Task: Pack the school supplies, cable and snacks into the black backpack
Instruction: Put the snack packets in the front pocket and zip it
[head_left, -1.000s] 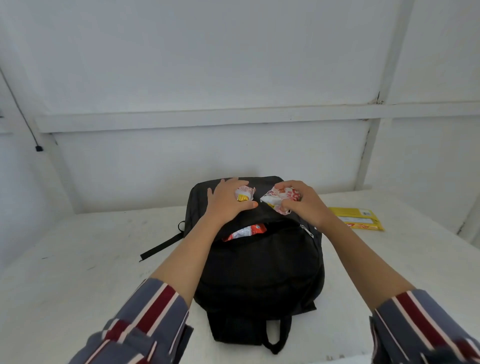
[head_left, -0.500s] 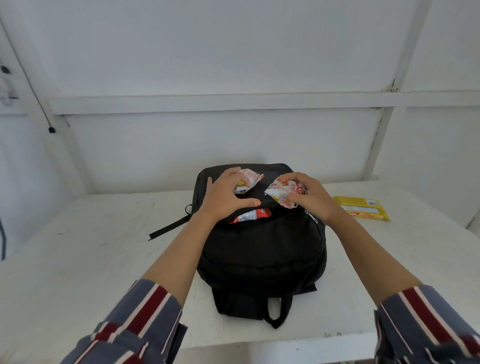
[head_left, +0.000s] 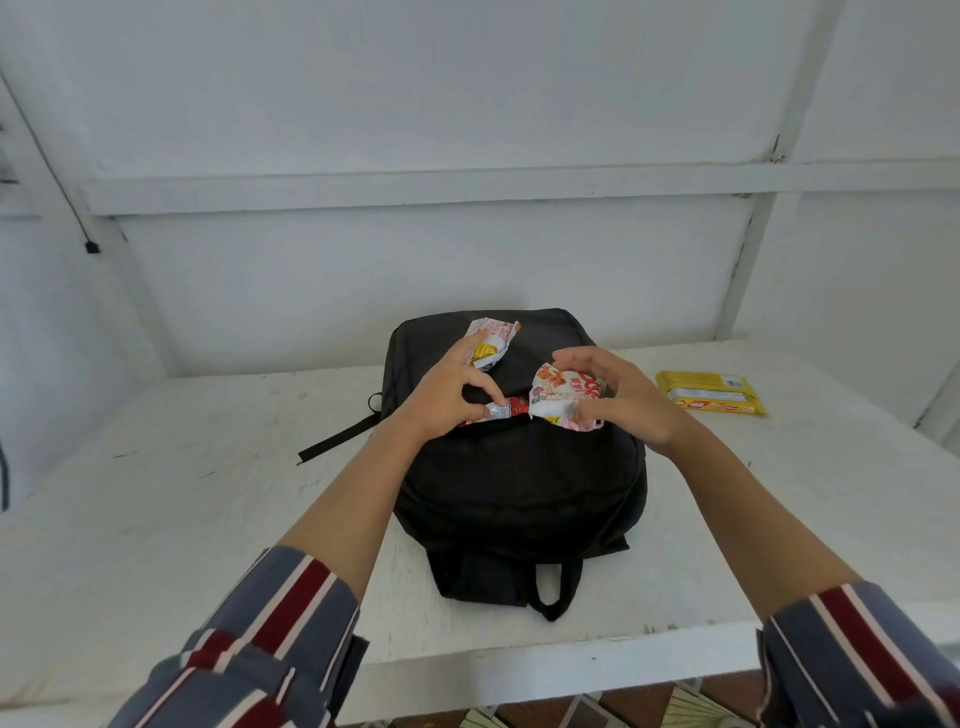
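The black backpack lies flat on the white table, its front pocket open at the top. A red snack packet sticks out of that pocket. My left hand holds a small white-and-yellow snack packet at its fingertips over the bag's top, while its thumb and curled forefinger sit at the red packet. My right hand grips a crumpled white-and-red snack packet just above the pocket opening.
A yellow biscuit pack lies on the table to the right of the bag. A black strap trails left from the backpack. White walls close in behind and on both sides; the table's front edge is near me.
The view has shifted, so the bag sits lower in the frame. My left hand has spread, with its small packet now further out at the fingertips. My right hand's packet has come down to the pocket opening.
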